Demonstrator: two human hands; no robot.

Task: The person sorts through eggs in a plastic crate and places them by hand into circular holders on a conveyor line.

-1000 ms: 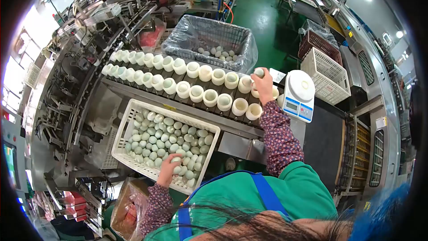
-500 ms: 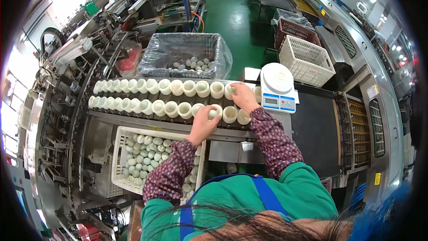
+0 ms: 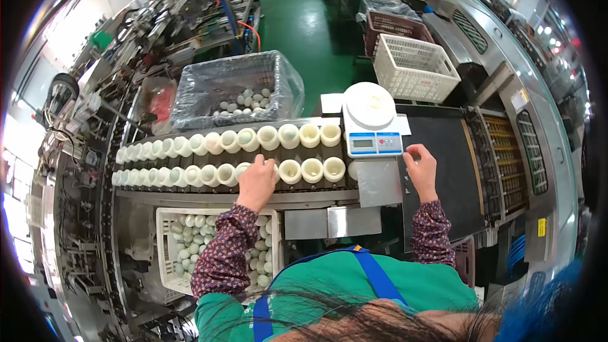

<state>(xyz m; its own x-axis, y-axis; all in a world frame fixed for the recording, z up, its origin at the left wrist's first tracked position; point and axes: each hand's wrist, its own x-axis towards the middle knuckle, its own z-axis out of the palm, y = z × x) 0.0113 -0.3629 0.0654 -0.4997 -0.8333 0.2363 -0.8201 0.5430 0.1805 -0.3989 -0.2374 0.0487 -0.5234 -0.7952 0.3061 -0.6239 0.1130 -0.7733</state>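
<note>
My left hand point(image 3: 258, 182) is closed over the front row of white cups point(image 3: 312, 170), its fingertips at a cup; what it holds, if anything, is hidden. Right of the scale, my right hand point(image 3: 420, 168) hovers near the black belt point(image 3: 437, 145), thumb and forefinger curled close, and I cannot make out anything between them. Two rows of cups run along the conveyor, some holding pale eggs, such as an egg point(image 3: 289, 133) in the back row. A white crate point(image 3: 166, 259) of pale green eggs stands below my left forearm.
The white kitchen scale point(image 3: 370, 111) stands at the right end of the cups. Behind the conveyor is a plastic-lined dark crate point(image 3: 228, 82) with some eggs. A white crate point(image 3: 415, 66) sits at the back right. Machinery point(image 3: 82, 152) lines the left side.
My left hand has come up from the egg crate to the front cups, then shifted left. My right hand has left the back row and moved right, past the scale. The view has turned.
</note>
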